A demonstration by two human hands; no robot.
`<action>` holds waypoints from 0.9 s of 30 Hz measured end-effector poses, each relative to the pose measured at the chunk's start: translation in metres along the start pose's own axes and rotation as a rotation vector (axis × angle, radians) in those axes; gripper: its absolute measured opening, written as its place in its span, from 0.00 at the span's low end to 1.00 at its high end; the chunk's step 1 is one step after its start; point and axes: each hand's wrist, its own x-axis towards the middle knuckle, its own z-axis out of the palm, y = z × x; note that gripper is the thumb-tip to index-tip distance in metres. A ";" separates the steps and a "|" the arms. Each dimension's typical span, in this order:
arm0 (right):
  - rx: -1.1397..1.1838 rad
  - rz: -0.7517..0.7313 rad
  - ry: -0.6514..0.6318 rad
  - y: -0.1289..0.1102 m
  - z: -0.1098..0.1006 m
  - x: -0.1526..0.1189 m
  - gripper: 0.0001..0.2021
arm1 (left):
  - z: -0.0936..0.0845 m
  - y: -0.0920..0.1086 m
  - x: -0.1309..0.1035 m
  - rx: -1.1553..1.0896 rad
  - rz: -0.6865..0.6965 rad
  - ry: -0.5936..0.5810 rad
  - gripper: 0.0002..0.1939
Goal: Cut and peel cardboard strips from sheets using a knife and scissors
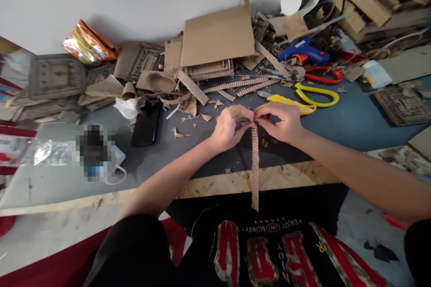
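Note:
A narrow strip of corrugated cardboard (pixel 255 166) hangs down past the table's front edge, its ridges showing. Both hands pinch its upper end, fingertips nearly touching each other. My left hand (pixel 229 128) is closed on it from the left, and my right hand (pixel 281 121) grips it from the right. The very top of the strip is hidden behind my fingers. Just beyond my right hand lies a yellow utility knife (pixel 289 102), with yellow-handled scissors (pixel 319 98) beside it.
A blue glue gun (pixel 305 50) and red-handled scissors (pixel 325 75) lie at the back right. A cardboard sheet (pixel 218 36) leans over framed cardboard pieces. A black phone (pixel 146 123) rests left of my hands. Cardboard scraps (pixel 202 117) are scattered about; a white bottle (pixel 377 74) stands right.

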 end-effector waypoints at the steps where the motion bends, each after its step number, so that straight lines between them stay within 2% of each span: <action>1: -0.002 0.012 -0.013 0.000 0.001 -0.001 0.05 | 0.000 0.001 0.001 -0.011 0.002 -0.015 0.07; 13: 0.098 0.089 -0.137 -0.001 0.003 -0.002 0.05 | 0.002 0.002 0.000 -0.142 -0.057 -0.021 0.14; 17: 0.188 0.187 -0.094 -0.001 0.006 -0.002 0.04 | 0.002 0.002 -0.001 -0.154 -0.052 -0.014 0.11; 20: 0.240 0.263 -0.078 -0.002 0.006 -0.002 0.03 | 0.002 0.001 -0.002 -0.148 -0.070 0.021 0.14; 24: 0.206 0.260 -0.066 -0.003 0.005 -0.001 0.02 | 0.002 -0.004 -0.003 -0.118 -0.078 0.092 0.22; 27: 0.204 0.271 -0.067 -0.004 0.005 0.000 0.02 | 0.001 -0.004 -0.003 -0.096 -0.093 0.057 0.18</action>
